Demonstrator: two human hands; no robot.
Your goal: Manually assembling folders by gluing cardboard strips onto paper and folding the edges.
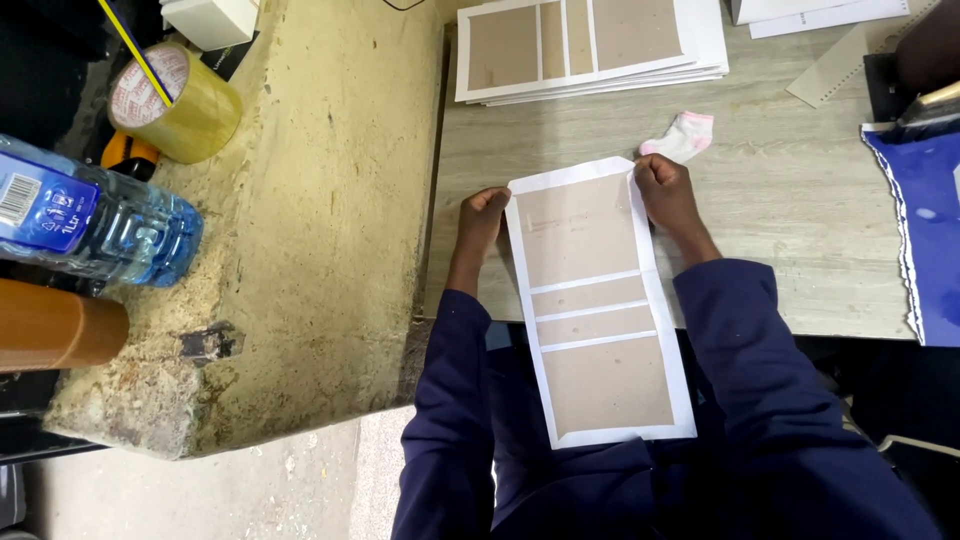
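A long white sheet with several brown cardboard panels glued on it (600, 310) lies over the near edge of the grey wooden table (800, 230) and hangs onto my lap. My left hand (482, 220) grips the sheet's left edge near the top. At the top right corner, my right hand (665, 195) pinches the white border. Both arms wear dark blue sleeves.
A stack of similar panelled sheets (590, 45) lies at the table's far side. A small white and pink sock (682, 137) sits beside my right hand. A blue sheet (930, 230) lies at right. On the dusty bench at left stand a tape roll (175, 100) and a water bottle (95, 225).
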